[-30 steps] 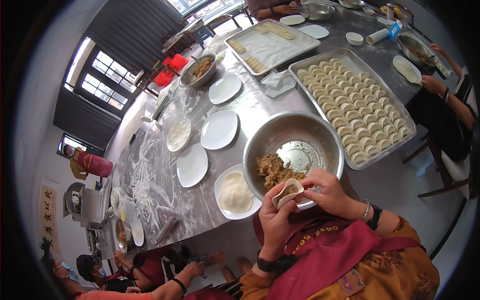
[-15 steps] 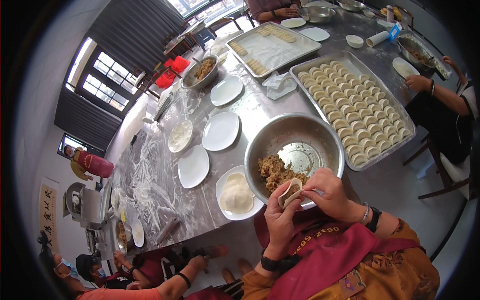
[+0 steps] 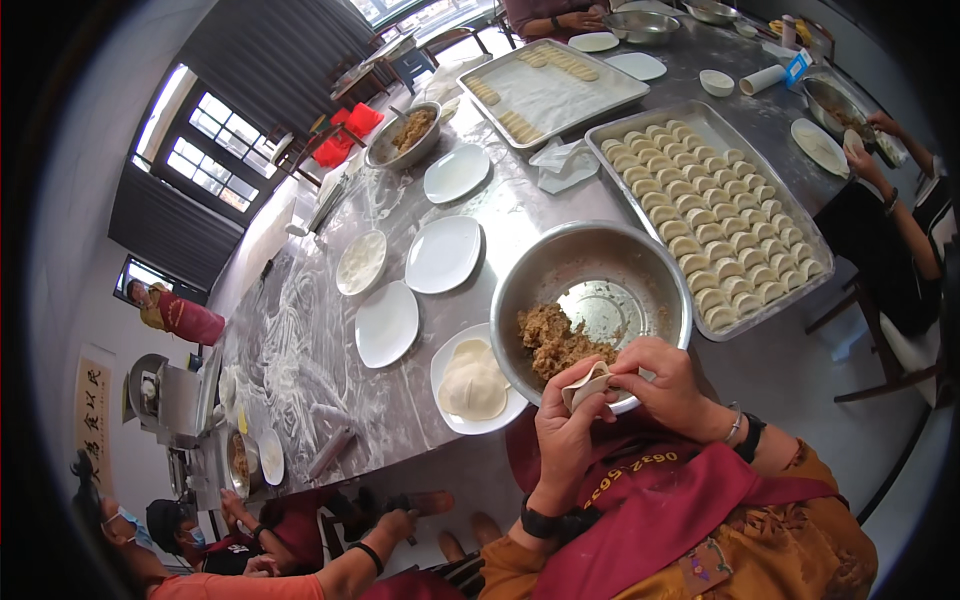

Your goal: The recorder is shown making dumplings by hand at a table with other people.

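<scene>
A round dough wrapper folded into a dumpling point(image 3: 588, 385) is held between my two hands, over the near rim of a steel bowl point(image 3: 510, 275). My left hand point(image 3: 566, 428) cups it from below and the left, fingers closed on it. With thumb and fingers, my right hand point(image 3: 668, 385) pinches its right edge. Inside the bowl, a heap of brown minced filling point(image 3: 558, 343) lies toward the left and near side. Just left of the bowl, a stack of flat dough wrappers point(image 3: 473, 382) rests on a white plate point(image 3: 518, 405).
A metal tray point(image 3: 722, 122) full of rows of dumplings stands right of the bowl; a second tray point(image 3: 560, 95) lies beyond. White plates point(image 3: 444, 255) and a second filling bowl point(image 3: 378, 152) are on the floured steel table point(image 3: 320, 370). Co-workers sit at right point(image 3: 905, 215) and lower left point(image 3: 270, 585).
The wrapper was more open, with filling showing; now its edges are brought closer together. The co-worker at right now holds a wrapper above the plate. My view has shifted slightly.
</scene>
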A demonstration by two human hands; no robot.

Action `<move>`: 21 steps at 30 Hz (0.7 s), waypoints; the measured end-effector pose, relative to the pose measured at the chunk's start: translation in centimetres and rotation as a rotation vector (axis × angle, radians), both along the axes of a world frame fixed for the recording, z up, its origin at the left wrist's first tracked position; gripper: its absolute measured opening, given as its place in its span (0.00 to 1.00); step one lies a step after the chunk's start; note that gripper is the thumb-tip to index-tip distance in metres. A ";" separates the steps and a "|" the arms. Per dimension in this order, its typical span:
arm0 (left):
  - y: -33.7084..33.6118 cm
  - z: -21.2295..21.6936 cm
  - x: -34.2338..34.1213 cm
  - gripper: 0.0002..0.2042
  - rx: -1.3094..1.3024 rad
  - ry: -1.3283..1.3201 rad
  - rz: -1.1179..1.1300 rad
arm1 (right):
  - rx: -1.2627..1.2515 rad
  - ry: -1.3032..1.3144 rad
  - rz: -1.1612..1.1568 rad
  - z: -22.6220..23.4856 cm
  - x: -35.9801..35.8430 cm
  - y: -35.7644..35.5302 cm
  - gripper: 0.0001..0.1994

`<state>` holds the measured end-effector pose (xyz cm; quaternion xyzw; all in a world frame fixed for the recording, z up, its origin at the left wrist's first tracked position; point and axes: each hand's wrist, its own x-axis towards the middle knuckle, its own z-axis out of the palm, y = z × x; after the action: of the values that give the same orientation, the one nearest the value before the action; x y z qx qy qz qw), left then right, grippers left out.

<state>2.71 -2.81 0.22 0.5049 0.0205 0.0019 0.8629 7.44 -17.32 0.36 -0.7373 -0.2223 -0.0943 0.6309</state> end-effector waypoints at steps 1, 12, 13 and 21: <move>0.0 -0.1 0.0 0.15 -0.018 0.013 -0.014 | -0.048 -0.119 -0.008 0.0 0.2 -0.2 0.06; 0.0 0.3 0.0 0.16 -0.071 0.033 -0.026 | -0.035 -0.052 0.102 0.4 0.4 -0.2 0.05; -0.1 0.4 0.0 0.17 -0.082 0.033 0.007 | -0.039 -0.069 0.075 0.4 0.2 -0.1 0.05; 0.5 0.1 -0.1 0.14 -0.024 0.026 -0.059 | -0.038 -0.083 0.080 0.6 -0.2 0.1 0.05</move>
<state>2.64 -2.31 0.32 0.4948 0.0169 -0.0305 0.8683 7.26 -17.27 1.00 -0.7353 -0.2793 -0.0952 0.6102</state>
